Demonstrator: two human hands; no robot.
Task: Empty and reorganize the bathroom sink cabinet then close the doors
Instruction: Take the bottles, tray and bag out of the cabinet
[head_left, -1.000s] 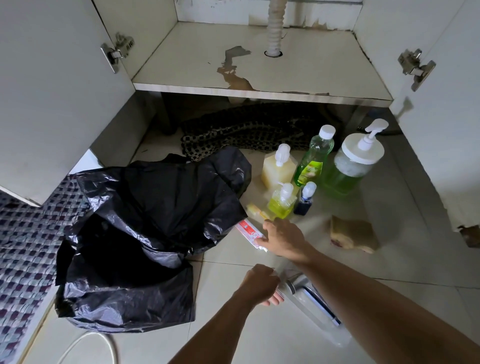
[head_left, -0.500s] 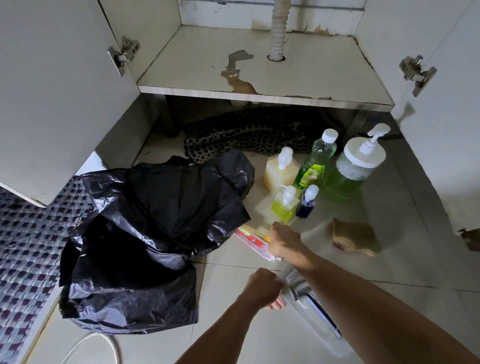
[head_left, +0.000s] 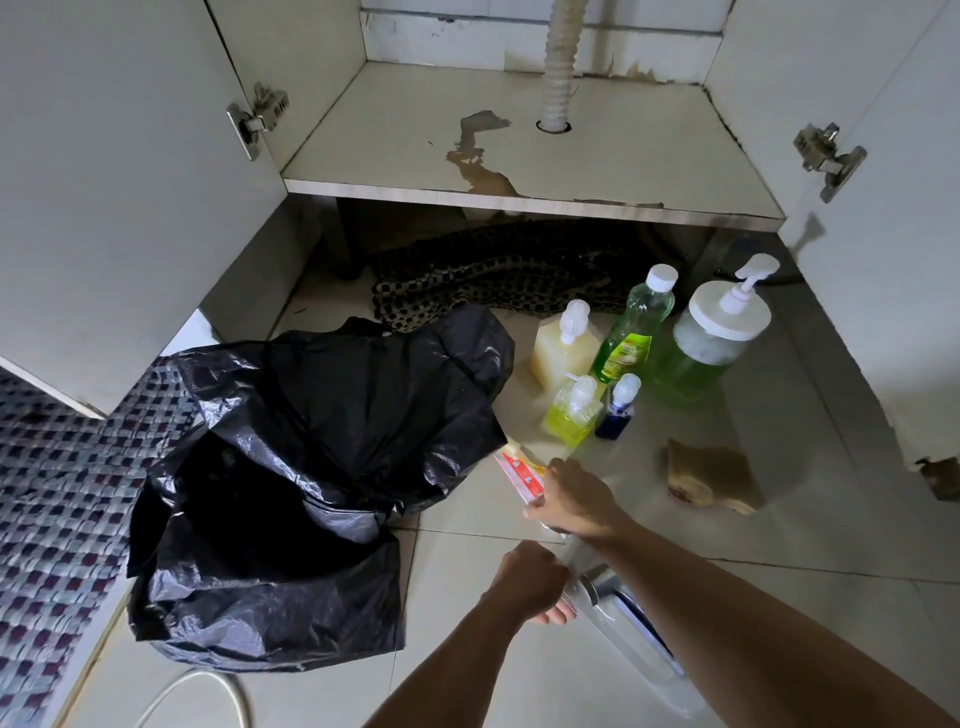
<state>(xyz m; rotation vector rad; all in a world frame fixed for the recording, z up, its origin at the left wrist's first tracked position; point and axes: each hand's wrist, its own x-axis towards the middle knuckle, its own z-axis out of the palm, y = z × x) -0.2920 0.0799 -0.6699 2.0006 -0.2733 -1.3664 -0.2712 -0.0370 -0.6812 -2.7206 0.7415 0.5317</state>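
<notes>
My right hand (head_left: 574, 501) pinched the red-and-white tube (head_left: 521, 475), its length running up-left toward the bag (head_left: 311, 467); my left hand (head_left: 532, 579) curled round something unclear.

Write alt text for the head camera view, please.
A person's right hand grips a red and white toothpaste tube on the tiled floor beside a crumpled black plastic bag, below the emptied white cabinet shelf; soap bottles stand nearby.
</notes>
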